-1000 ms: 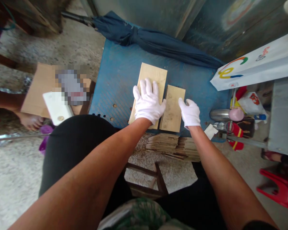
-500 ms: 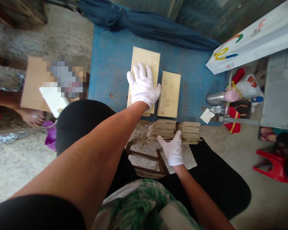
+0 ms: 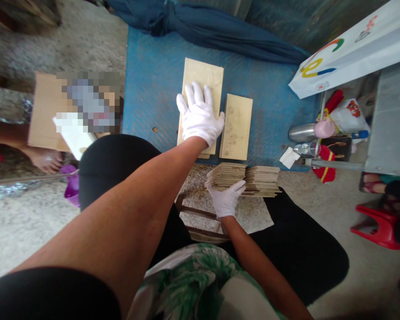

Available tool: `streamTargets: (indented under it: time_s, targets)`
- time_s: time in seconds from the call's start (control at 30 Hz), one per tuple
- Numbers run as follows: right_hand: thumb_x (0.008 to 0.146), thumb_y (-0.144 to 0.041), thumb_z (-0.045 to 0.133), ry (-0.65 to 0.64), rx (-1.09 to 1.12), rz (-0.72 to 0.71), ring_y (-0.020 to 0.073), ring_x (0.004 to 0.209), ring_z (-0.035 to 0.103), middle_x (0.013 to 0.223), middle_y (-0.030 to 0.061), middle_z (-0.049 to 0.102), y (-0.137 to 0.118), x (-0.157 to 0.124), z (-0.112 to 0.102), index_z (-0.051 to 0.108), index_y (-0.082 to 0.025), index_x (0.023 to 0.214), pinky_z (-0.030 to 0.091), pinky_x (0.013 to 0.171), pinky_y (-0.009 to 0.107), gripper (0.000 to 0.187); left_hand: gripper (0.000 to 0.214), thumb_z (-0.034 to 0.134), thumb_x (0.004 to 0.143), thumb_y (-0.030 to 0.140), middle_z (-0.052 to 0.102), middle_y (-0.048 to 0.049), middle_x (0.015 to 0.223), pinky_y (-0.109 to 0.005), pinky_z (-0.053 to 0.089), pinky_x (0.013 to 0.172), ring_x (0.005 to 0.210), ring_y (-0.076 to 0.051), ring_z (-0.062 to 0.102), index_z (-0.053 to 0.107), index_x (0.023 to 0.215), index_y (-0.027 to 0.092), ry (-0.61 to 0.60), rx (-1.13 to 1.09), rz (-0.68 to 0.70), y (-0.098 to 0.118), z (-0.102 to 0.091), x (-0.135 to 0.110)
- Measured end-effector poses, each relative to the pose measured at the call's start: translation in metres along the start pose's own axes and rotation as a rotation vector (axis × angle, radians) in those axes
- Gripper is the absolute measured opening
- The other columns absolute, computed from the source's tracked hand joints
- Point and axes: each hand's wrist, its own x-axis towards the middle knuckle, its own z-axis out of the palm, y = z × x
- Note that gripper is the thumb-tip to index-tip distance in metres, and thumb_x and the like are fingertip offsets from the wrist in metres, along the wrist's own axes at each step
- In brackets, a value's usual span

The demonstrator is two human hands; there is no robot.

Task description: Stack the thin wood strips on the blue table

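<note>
While left hand (image 3: 200, 118) presses board (image 3: 202, 84), right hand (image 3: 225, 199) touches stack (image 3: 226, 175).

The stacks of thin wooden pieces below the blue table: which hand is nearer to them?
Right. The right hand touches the near edge of the stacks of thin wooden pieces. The left hand lies flat on a wooden board up on the blue table.

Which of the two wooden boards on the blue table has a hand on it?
The larger left board: the gloved left hand lies flat on it; the smaller right board lies untouched.

One camera on my head looks steeply down and forward, close over my arms, the blue tabletop (image 3: 153, 89) filling the upper centre.
</note>
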Motion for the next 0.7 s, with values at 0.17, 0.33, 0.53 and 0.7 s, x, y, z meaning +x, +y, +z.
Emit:
streamTargets:
  time_s: [0.17,0.33,0.53,0.7]
  targets:
    - [0.069,-0.064,0.081,0.071,0.015,-0.018,0.0490,0.151,0.028,0.161,0.0401,0.019,0.0062,0.0002,0.0038,-0.001,0.003,0.161,0.034,0.119,0.058,0.140,0.092,0.039,0.091,0.058,0.012,-0.0152,0.176,-0.062,0.002,0.131,0.162,-0.039,0.003,0.020,0.167,0.010,0.012,0.019,0.013,-0.0003,0.0021,0.0007]
    - [0.068,-0.062,0.082,0.062,0.033,0.011,0.0460,0.146,0.038,0.156,0.0348,0.032,0.0105,0.0037,-0.0019,0.009,-0.003,0.162,0.037,0.118,0.054,0.134,0.093,0.040,0.090,0.060,0.013,-0.0114,0.176,-0.061,0.001,0.131,0.162,-0.037,0.001,0.019,0.167,0.013,0.005,0.018,0.005,-0.0004,0.0021,0.0007]
    - [0.066,-0.062,0.083,0.048,0.034,0.013,0.0464,0.148,0.035,0.158,0.0361,0.027,0.0094,0.0048,-0.0026,0.007,-0.003,0.162,0.036,0.118,0.056,0.136,0.093,0.039,0.089,0.061,0.013,-0.0087,0.176,-0.059,0.001,0.132,0.163,-0.035,0.001,0.019,0.168,0.015,-0.001,0.012,-0.008,0.0003,0.0003,0.0001]
    - [0.063,-0.066,0.084,0.065,0.026,0.017,0.0480,0.148,0.032,0.158,0.0386,0.024,0.0047,0.0048,0.0023,0.005,0.002,0.161,0.034,0.119,0.056,0.142,0.094,0.038,0.090,0.060,0.011,-0.0106,0.176,-0.060,0.000,0.132,0.162,-0.037,0.000,0.018,0.168,0.011,-0.006,0.004,0.000,0.0014,-0.0017,-0.0015]
